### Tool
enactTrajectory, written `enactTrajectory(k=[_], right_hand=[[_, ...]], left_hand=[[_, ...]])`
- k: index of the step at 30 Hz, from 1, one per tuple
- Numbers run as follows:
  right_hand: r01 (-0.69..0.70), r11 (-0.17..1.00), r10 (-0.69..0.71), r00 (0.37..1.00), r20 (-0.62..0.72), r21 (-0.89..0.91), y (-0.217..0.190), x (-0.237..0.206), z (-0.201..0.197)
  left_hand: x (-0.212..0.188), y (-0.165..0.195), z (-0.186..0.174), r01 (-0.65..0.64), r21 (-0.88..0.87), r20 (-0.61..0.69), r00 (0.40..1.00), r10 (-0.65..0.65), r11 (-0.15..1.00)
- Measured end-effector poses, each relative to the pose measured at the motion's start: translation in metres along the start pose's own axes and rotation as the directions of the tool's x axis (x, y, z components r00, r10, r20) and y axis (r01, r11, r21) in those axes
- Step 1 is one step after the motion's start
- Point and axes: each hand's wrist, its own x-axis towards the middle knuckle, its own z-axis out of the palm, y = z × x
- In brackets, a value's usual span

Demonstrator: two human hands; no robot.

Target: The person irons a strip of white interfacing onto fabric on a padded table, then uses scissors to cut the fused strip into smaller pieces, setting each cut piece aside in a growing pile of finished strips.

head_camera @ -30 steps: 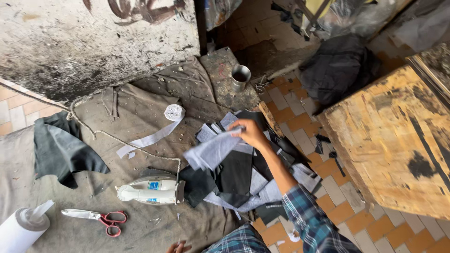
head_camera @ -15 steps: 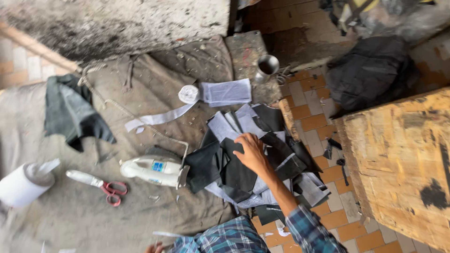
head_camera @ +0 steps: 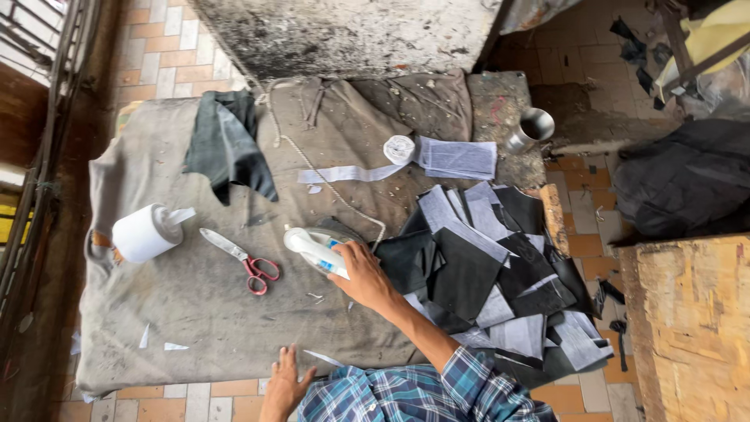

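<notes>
Two hands down on the padded tabletop point(head_camera: 195, 312), one of them on an iron point(head_camera: 316, 246).
Right hand point(head_camera: 363, 275) was closed round the rear of the white iron's handle, so that grip was wrapped on it, and the iron sat near the middle of the grey cloth-covered tabletop, just left of a heap of black and grey fabric pieces point(head_camera: 492, 273). Left hand point(head_camera: 283, 384) lay flat at the near edge with fingers spread, holding nothing. Red-handled scissors point(head_camera: 242, 258) and a white roll point(head_camera: 144, 232) lay further left, a dark cloth point(head_camera: 226, 144) behind them, and a steel cup point(head_camera: 531, 127) at the far right corner.
</notes>
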Motion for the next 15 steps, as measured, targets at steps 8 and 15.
enactTrajectory(k=[8,15], right_hand=[[-0.088,0.946,0.132,0.984,0.122,-0.313,0.014,0.014,0.06],[-0.158,0.887,0.23,0.966,0.119,-0.434,0.0,0.021,0.085]], left_hand=[[0.009,-0.008,0.008,-0.042,-0.028,0.218,0.975,0.047,0.999],[0.054,-0.057,-0.055,-0.279,-0.131,0.264,0.915,0.305,0.951]])
